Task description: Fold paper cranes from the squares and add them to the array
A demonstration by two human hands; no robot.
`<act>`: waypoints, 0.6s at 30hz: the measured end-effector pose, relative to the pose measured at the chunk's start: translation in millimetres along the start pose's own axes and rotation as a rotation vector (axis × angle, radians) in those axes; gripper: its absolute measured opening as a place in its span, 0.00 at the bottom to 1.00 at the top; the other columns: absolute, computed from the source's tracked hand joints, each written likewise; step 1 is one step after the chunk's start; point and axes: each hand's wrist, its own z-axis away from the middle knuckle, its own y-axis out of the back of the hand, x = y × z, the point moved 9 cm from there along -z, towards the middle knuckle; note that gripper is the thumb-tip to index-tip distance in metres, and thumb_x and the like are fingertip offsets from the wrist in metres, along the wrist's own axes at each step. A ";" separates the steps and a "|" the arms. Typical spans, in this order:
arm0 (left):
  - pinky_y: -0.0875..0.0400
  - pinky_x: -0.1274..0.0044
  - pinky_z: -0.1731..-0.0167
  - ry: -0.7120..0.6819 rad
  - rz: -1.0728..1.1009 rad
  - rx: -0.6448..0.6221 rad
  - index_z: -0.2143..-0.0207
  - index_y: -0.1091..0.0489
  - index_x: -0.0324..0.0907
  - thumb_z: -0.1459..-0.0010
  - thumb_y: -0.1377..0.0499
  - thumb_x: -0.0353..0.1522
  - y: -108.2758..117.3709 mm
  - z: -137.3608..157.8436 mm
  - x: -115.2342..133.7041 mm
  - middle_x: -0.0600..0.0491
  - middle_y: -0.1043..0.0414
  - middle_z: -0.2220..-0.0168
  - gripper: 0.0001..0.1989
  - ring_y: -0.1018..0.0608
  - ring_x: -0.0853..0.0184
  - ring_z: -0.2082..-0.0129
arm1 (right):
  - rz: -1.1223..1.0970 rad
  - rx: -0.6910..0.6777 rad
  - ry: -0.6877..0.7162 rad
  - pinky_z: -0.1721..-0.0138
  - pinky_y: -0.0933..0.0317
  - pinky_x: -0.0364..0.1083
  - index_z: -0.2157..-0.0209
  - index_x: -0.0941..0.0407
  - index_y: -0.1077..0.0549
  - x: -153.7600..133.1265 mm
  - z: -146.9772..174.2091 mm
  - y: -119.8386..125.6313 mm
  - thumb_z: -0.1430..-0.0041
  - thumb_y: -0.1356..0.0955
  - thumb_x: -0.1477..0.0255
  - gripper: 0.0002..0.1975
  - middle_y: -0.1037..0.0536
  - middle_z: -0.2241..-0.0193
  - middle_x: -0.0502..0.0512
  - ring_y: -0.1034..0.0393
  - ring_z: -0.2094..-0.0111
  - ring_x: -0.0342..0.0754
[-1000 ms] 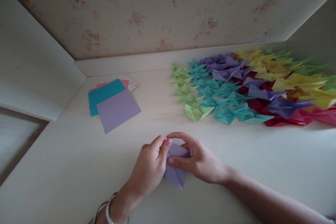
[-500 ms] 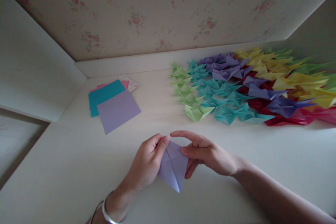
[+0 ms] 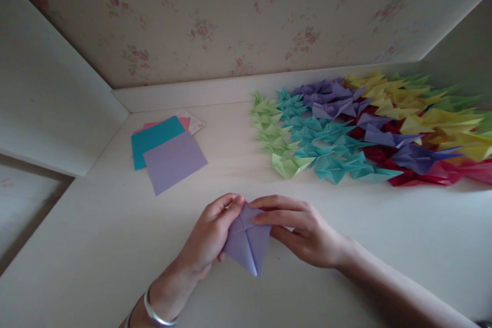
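A folded piece of lilac origami paper (image 3: 248,246), roughly diamond-shaped with creases crossing its face, is held above the white table. My left hand (image 3: 211,233) pinches its left edge, thumb on top near the upper corner. On the other side, my right hand (image 3: 303,230) has its fingers over the paper's upper right part, with the thumb near the right edge; the fingertips seem to press on the paper. The paper's lowest point sticks out free below both hands.
Flat sheets lie at the back left: a lilac sheet (image 3: 177,161), a teal sheet (image 3: 156,138) and pink paper under them. Rows of folded paper cranes in green, teal (image 3: 334,166), purple, red and yellow (image 3: 442,125) fill the back right. A flowered wall (image 3: 230,20) stands behind.
My right hand has shifted its grip, fingers now lying over the paper's upper right face. The paper and my left hand have moved slightly left.
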 end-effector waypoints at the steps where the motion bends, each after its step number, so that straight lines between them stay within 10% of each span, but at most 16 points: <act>1: 0.42 0.83 0.87 -0.053 -0.038 0.025 0.59 0.28 0.43 0.39 0.43 0.46 1.9 0.4 5.5 0.58 0.31 0.75 0.17 0.31 0.72 0.82 | 0.026 0.029 0.005 0.51 0.31 0.49 0.51 0.54 0.23 0.9 -0.1 1.6 0.33 0.35 0.77 0.14 0.21 0.50 0.62 0.26 0.49 0.51; 7: 0.25 0.72 0.63 -0.243 -0.079 -0.063 0.47 0.29 0.42 0.32 0.55 0.49 -1.6 10.4 28.8 0.46 0.23 0.55 0.27 0.21 0.61 0.61 | 0.131 0.167 -0.223 0.68 0.32 0.43 0.58 0.56 0.20 18.9 4.5 17.4 0.34 0.33 0.72 0.09 0.17 0.65 0.57 0.23 0.68 0.48; 11: 0.22 0.73 0.65 -0.217 0.044 -0.318 0.50 0.27 0.41 0.35 0.46 0.46 -20.2 18.0 27.9 0.48 0.22 0.58 0.21 0.21 0.61 0.61 | 0.050 0.138 -0.368 0.70 0.36 0.43 0.65 0.57 0.19 25.0 5.1 18.6 0.35 0.33 0.69 0.11 0.19 0.72 0.54 0.27 0.72 0.46; 18: 0.21 0.77 0.73 -0.253 0.010 -0.283 0.58 0.20 0.42 0.38 0.39 0.34 -20.5 16.8 27.3 0.51 0.19 0.67 0.10 0.21 0.66 0.71 | -0.473 0.116 -0.527 0.70 0.32 0.43 0.62 0.58 0.16 40.1 10.5 7.0 0.39 0.30 0.66 0.12 0.19 0.73 0.55 0.27 0.73 0.46</act>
